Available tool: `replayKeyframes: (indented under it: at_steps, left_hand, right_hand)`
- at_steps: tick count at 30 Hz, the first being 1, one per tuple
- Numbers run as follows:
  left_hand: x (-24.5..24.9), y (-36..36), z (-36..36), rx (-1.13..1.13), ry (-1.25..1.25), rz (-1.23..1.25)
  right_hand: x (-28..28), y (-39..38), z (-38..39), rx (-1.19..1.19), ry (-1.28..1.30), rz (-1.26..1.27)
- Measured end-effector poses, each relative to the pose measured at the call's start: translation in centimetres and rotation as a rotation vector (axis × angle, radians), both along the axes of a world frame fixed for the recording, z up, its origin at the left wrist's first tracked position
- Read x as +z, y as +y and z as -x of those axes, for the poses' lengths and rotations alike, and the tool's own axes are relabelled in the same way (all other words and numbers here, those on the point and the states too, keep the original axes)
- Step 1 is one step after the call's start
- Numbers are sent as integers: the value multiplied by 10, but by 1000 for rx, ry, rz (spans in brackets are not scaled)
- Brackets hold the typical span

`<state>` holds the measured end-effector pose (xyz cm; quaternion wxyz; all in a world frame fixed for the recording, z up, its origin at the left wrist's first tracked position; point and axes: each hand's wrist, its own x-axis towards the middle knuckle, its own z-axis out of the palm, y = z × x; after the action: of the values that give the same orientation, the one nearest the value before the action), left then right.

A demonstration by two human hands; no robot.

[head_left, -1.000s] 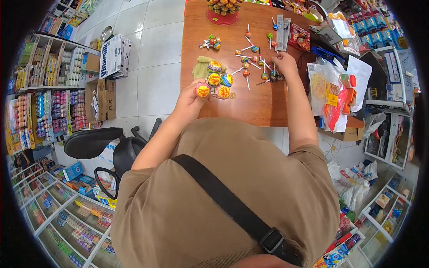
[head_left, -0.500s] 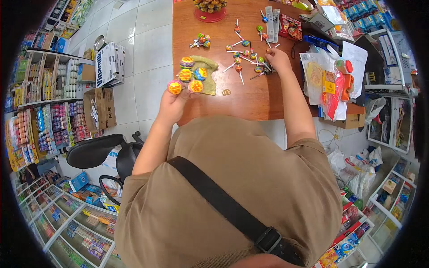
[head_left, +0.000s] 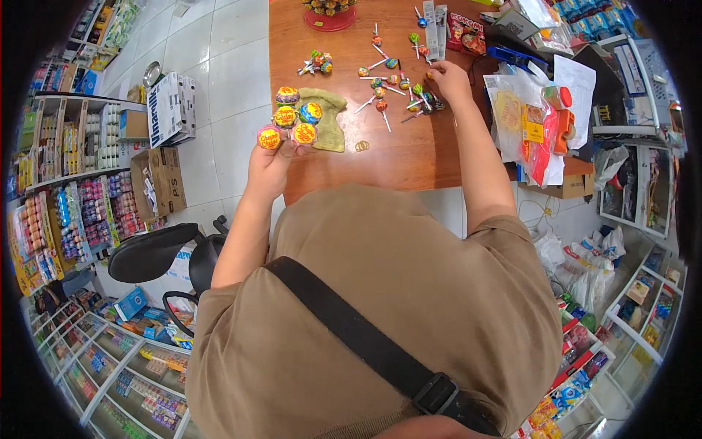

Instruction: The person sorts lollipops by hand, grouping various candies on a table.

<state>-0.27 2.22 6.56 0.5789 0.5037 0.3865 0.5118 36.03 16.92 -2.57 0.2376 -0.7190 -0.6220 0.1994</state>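
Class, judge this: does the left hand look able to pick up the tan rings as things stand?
Probably not, unless it lets go first: the left hand holds a bunch of Chupa Chups lollipops. Otherwise, the tan rings lie uncovered nearby on the wooden table.

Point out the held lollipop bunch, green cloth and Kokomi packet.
Held lollipop bunch (head_left: 285, 115): head view, central lollipop's wrapper.
Green cloth (head_left: 327, 121): head view, visible middle.
Kokomi packet (head_left: 466, 35): head view, printed front.

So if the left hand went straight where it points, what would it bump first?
Past the lollipops it holds, the left hand would probably meet the small lollipop pile. Depth's unclear: if low, the green cloth might come first.
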Motion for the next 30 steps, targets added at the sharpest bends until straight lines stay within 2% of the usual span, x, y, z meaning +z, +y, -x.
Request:
replayKeyframes:
  at_steps: [3,6,10,16,23,27,30]
  left_hand:
    - [9,1,-4,-17,-19,43]
    - [3,1,-3,3,-17,52]
    - [0,0,-2,17,-8,39]
    - [-6,-1,2,34,-9,60]
    - [-8,-1,4,33,2,52]
    - [-2,0,-2,38,-40,56]
    - [-7,-1,-4,114,44,6]
  right_hand:
    - [3,6,11,253,-111,-16]
    - [-7,8,29,378,-275,-123]
    - [-4,7,50,418,-294,-21]
    - [-8,0,62,439,-499,20]
    - [-10,-2,40,377,-225,-148]
    - [-10,-7,39,403,-291,-186]
    - [-1,-17,56,452,-333,-151]
